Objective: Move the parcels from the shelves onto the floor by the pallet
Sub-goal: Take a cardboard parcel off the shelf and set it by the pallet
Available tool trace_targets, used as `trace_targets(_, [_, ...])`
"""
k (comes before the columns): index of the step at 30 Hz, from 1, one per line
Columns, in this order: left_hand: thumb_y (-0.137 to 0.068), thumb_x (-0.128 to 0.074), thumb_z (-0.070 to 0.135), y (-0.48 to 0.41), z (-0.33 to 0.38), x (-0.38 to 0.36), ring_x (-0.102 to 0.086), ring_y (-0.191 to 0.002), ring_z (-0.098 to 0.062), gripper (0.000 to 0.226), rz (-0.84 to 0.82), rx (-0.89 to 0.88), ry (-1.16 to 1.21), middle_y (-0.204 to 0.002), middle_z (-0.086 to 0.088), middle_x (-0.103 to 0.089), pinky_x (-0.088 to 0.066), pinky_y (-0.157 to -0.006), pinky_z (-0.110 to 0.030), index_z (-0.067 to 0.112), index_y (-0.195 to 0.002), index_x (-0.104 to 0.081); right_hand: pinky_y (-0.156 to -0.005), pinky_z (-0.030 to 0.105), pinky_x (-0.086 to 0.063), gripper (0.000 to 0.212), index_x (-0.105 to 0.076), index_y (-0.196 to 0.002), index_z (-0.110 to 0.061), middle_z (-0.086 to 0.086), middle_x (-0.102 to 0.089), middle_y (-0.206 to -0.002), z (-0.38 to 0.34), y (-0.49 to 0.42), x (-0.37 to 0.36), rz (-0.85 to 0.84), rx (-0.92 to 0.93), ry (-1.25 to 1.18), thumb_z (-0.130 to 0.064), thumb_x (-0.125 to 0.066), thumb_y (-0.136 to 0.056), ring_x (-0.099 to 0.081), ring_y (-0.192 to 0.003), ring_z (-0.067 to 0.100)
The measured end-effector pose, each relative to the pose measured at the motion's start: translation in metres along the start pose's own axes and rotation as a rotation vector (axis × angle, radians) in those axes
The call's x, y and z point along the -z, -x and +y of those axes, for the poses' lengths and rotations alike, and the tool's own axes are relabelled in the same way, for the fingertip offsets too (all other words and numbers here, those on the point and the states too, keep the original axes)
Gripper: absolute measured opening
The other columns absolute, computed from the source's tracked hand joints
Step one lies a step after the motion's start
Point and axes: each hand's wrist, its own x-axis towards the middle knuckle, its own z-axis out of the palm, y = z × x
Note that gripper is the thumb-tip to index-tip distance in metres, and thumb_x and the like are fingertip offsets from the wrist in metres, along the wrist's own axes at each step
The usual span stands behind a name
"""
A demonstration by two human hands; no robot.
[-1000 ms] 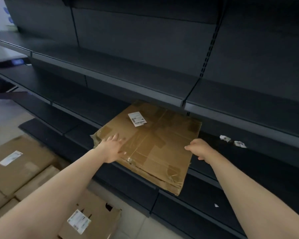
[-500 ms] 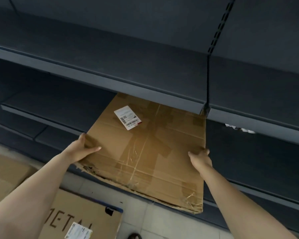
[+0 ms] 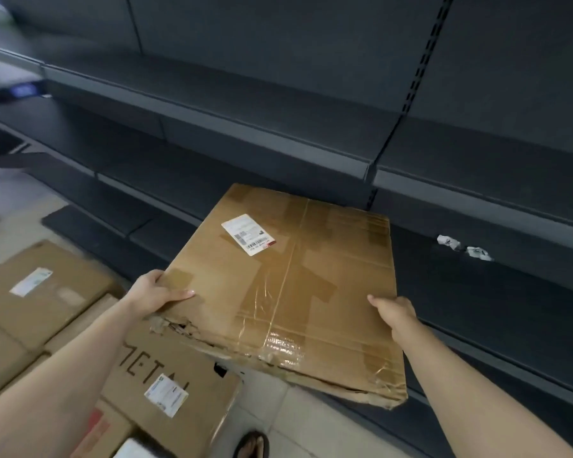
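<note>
A flat cardboard parcel point(image 3: 288, 292) is held out in front of the dark shelves point(image 3: 245, 104), tilted so that its near edge hangs lower than its far edge. Its left near corner is gripped by the left hand point(image 3: 156, 295), the thumb laid on top and the fingers hidden beneath. Its right edge is clasped by the right hand point(image 3: 394, 312), the thumb seen on the top face and the fingers curled under. The far edge is found just below the lip of the shelf above, and whether it touches the shelf beneath cannot be told. The near edge is torn and crushed beside the left hand, and the near right corner is crumpled under clear tape. A white shipping label point(image 3: 248, 234) is stuck to the top face. Beneath the near edge a strip of pale tiled floor point(image 3: 278, 411) is left open between the shelf base and the parcels laid on the floor at the left. Nearest of these, a box lettered METAL point(image 3: 179, 375) is partly overlapped in view by the held parcel. A larger box point(image 3: 43, 292) with its own label is set farther left, with others packed close round it. All are closed, and their contents cannot be seen. On the shelf to the right two crumpled white scraps point(image 3: 448, 242) are lying, well apart from the parcel. A sandalled foot point(image 3: 252, 444) is seen on the tiles at the bottom edge.
</note>
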Motion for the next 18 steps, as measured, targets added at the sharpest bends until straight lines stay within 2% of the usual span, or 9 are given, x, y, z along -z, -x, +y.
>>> trace_targets(6, [-0.056,-0.091,0.024,0.169,-0.104,0.047,-0.061,-0.104,-0.029,0.091,0.149,0.028,0.326,-0.123,-0.009,-0.056,-0.050,-0.093,-0.050,0.020,-0.132,-0.041,-0.102,0.042,-0.043,0.072,-0.036,-0.145,-0.010,0.008,-0.048,-0.141,0.029,0.091,0.006,-0.203,0.271,-0.041,-0.034,-0.069,-0.086,-0.050,-0.124,0.032])
trace_targets(9, [-0.055,-0.091,0.023,0.257,-0.156,0.081,-0.065,-0.098,-0.032,0.095,0.234,0.077,0.490,-0.123,-0.012,-0.057,-0.056,-0.082,-0.049,0.022,-0.134,-0.038,-0.100,0.045,-0.046,0.079,-0.035,-0.147,-0.014,0.005,-0.049,-0.141,0.026,0.142,-0.010,-0.356,0.389,-0.028,-0.039,-0.072,-0.081,-0.053,-0.120,0.029])
trace_targets(12, [-0.077,-0.072,0.006,0.342,-0.197,0.115,-0.072,-0.069,-0.020,0.061,0.369,0.089,0.739,-0.109,-0.013,-0.061,-0.058,-0.053,-0.031,0.013,-0.129,-0.041,-0.091,0.039,-0.047,0.061,-0.041,-0.142,-0.013,0.004,-0.054,-0.126,0.016,0.206,-0.037,-0.505,0.538,0.015,-0.027,-0.067,-0.089,-0.055,-0.105,0.025])
trace_targets(13, [-0.082,-0.067,0.004,0.367,-0.212,0.126,-0.071,-0.064,-0.019,0.049,0.425,0.085,0.794,-0.104,-0.012,-0.062,-0.056,-0.047,-0.027,0.011,-0.125,-0.044,-0.091,0.039,-0.047,0.058,-0.043,-0.141,-0.013,0.004,-0.055,-0.126,0.014,0.226,-0.049,-0.535,0.580,0.025,-0.025,-0.067,-0.089,-0.056,-0.105,0.025])
trace_targets(16, [-0.079,-0.063,0.000,0.443,-0.257,0.155,-0.068,-0.074,-0.021,0.031,0.575,0.044,0.932,-0.109,-0.016,-0.064,-0.057,-0.049,-0.025,0.007,-0.109,-0.056,-0.091,0.038,-0.048,0.054,-0.049,-0.138,-0.014,0.009,-0.055,-0.132,0.011,0.297,-0.085,-0.610,0.672,0.045,-0.022,-0.067,-0.088,-0.056,-0.108,0.024])
trace_targets(18, [-0.081,-0.063,0.001,0.495,-0.294,0.169,-0.070,-0.066,-0.019,0.024,0.676,0.015,1.011,-0.100,-0.014,-0.069,-0.056,-0.050,-0.027,0.002,-0.105,-0.057,-0.085,0.035,-0.046,0.050,-0.050,-0.136,-0.015,0.008,-0.056,-0.127,0.018,0.344,-0.109,-0.670,0.717,0.055,-0.022,-0.066,-0.089,-0.054,-0.103,0.021])
